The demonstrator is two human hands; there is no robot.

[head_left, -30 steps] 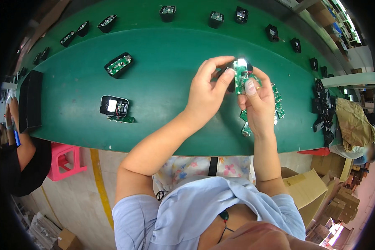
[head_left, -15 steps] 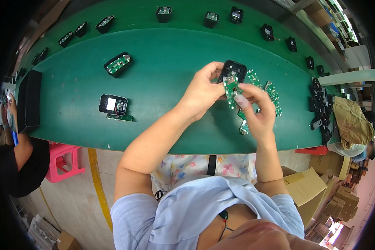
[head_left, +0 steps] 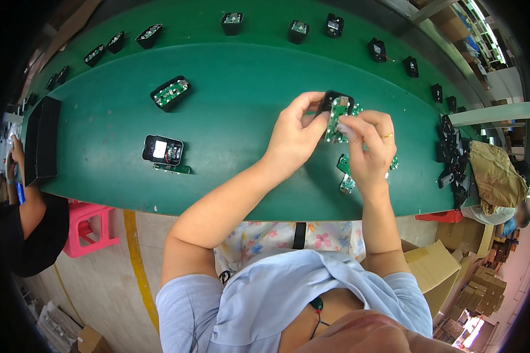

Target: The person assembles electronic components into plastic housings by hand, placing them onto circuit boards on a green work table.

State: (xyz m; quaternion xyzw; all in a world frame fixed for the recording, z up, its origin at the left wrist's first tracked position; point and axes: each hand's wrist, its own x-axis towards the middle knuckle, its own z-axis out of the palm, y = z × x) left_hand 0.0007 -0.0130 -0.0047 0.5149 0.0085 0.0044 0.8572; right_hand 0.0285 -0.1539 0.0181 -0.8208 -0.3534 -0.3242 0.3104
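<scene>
My left hand (head_left: 297, 132) grips a black plastic housing (head_left: 330, 99) from its left side, thumb along the near edge. Over the housing's open face lies a green circuit board (head_left: 337, 117), pinched by the fingers of my right hand (head_left: 369, 144). How far the board sits inside the housing is hidden by my fingers. Loose green circuit boards (head_left: 347, 183) lie on the table just left of my right wrist, others partly covered by that hand. To the left stand one black housing with a board in it (head_left: 171, 93) and another open housing (head_left: 163, 150) with a board (head_left: 172, 169) against its near side.
Several black housings (head_left: 232, 23) are spaced along a green strip behind the table (head_left: 247, 76). A pile of black parts (head_left: 451, 156) lies at the right edge, by a tan cloth (head_left: 496, 176). A black box (head_left: 42, 141) stands at the left end; a person's arm (head_left: 32, 209) shows beyond.
The board has moved from hanging over the housing's near end to lying over its open face. My right hand has turned and shifted slightly right; the left hand and housing moved a little right.
</scene>
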